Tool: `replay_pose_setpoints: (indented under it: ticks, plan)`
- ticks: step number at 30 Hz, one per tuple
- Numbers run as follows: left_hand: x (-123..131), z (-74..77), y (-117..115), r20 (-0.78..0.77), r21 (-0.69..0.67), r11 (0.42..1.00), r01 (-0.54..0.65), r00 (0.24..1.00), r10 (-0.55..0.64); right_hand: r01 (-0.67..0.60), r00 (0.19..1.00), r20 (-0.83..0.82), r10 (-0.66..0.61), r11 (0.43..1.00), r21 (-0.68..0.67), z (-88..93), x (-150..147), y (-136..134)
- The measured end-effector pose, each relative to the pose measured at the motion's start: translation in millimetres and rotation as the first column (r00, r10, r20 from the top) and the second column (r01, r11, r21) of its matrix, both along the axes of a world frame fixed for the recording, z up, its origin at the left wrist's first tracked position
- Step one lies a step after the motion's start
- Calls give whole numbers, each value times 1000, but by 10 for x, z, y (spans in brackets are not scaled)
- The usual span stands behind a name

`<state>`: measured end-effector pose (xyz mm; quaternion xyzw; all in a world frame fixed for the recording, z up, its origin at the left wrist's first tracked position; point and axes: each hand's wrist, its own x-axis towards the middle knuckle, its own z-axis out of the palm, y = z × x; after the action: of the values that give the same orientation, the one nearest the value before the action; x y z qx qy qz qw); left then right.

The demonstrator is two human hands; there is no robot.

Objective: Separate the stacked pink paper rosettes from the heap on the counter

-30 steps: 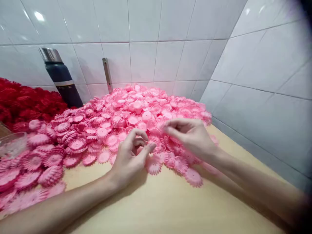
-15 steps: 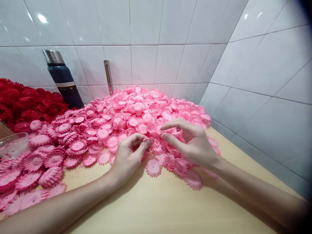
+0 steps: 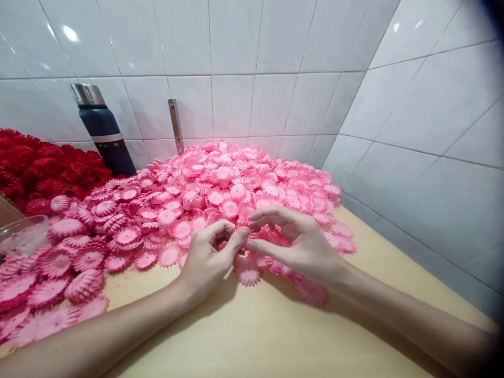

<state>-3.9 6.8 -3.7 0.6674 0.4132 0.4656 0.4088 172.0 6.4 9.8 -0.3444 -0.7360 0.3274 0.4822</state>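
My left hand (image 3: 210, 252) is closed in a pinch in front of the pink heap, thumb against forefinger. At its fingertips shows what looks like the edge of a pink scalloped flower disc, mostly hidden by the fingers. My right hand (image 3: 297, 241) faces it from the right, thumb and fingers curved and apart, their tips close to the left thumb. Nothing is clearly seen between the right fingers. Under and behind both hands spreads a large heap of pink flower discs (image 3: 222, 173). One loose pink disc (image 3: 249, 272) lies on the table just below the fingertips.
A dark blue bottle (image 3: 105, 136) with a steel cap leans at the back left, beside a pile of red flower pieces (image 3: 51, 168). A clear plastic tub (image 3: 23, 236) stands at the left edge. Tiled walls (image 3: 271, 37) bound the pale table (image 3: 252, 336) behind and right.
My right hand has moved left and slightly down, bringing its fingertips up to the left hand's. The left hand has barely shifted and keeps its pinch.
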Motion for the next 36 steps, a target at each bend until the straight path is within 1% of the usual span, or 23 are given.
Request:
replay_pose_setpoints:
  ticks: [3, 6, 8, 10, 15, 18, 20, 23, 28, 33, 36]
  plan:
    - [3, -3, 5, 17, 3, 1000, 14, 1000, -14, 12, 1000, 5, -12, 1000, 9, 15, -8, -2]
    - [-9, -11, 15, 43, 55, 998, 27, 999, -29, 51, 999, 14, -51, 999, -7, 22, -1, 4]
    - [-17, -10, 19, 46, 94, 995, 18, 999, -23, 54, 998, 17, -54, 998, -23, 26, 6, 5]
    - [-19, 3, 18, 13, 114, 994, 2, 1000, -4, 52, 999, 9, -52, 998, -34, 31, 9, 1]
    - [-10, 49, -4, -118, 102, 995, -9, 993, 21, 44, 999, 9, -44, 999, -17, 33, 10, -13]
    - [-3, 53, -16, -160, 110, 994, -19, 986, 37, 6, 1000, 22, -7, 1000, 14, 27, 0, -21]
    - [0, 51, -20, -169, 110, 993, -29, 985, 47, 5, 1000, 21, -6, 999, 33, 31, -13, -30]
    - [1, 52, -21, -146, 93, 995, -36, 988, 50, 17, 999, 48, -18, 999, 31, 57, -32, -47]
    - [-7, 45, -13, -72, 36, 999, -1, 997, 3, -51, 992, 114, 50, 999, 4, 100, -9, -47]
    - [-24, 22, -1, 10, -46, 997, 54, 999, -53, -87, 983, 168, 72, 993, 84, 80, 30, -8]
    - [-33, 8, 10, 27, -66, 996, 68, 997, -67, -75, 978, 203, 45, 987, 143, 45, 18, 4]
